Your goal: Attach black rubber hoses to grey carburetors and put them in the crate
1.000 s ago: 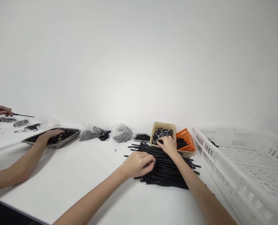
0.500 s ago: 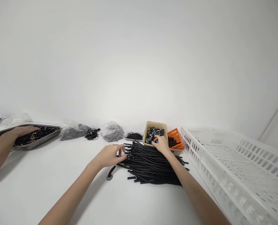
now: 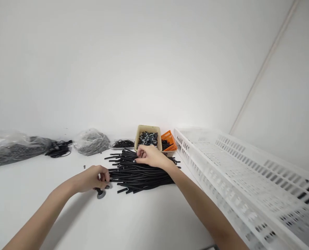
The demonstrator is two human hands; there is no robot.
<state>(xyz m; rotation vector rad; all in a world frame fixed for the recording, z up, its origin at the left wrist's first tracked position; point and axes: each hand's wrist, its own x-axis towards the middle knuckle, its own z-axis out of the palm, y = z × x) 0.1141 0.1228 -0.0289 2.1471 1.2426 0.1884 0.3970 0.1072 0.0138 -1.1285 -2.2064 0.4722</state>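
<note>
My left hand [image 3: 90, 178] is low at the left ends of a pile of black tubes [image 3: 144, 177], fingers closed. Its thumb and fingertips are at a short black piece with a round grey end [image 3: 101, 195]; they partly hide that piece, which seems to be in their grip. Over the top of the tubes is my right hand [image 3: 153, 158], fingers curled and thumb pressed in. A tiny dark bit shows at its thumb tip, too small to name. Just behind this hand stands a beige box [image 3: 158, 139] of small grey and black ring-like parts.
An orange basket [image 3: 168, 136] with black pieces adjoins the beige box. A large white slotted crate [image 3: 219, 173] fills the right side. Along the wall lie a shallow tray of thin black loops [image 3: 123, 143], clear bags [image 3: 91, 141] of grey parts, and a black cord bundle [image 3: 58, 148].
The view has swung right. My right hand has come out of the beige box to above the tubes. My left hand has lowered to the grey-ended piece, which has turned. The other person's arm left view.
</note>
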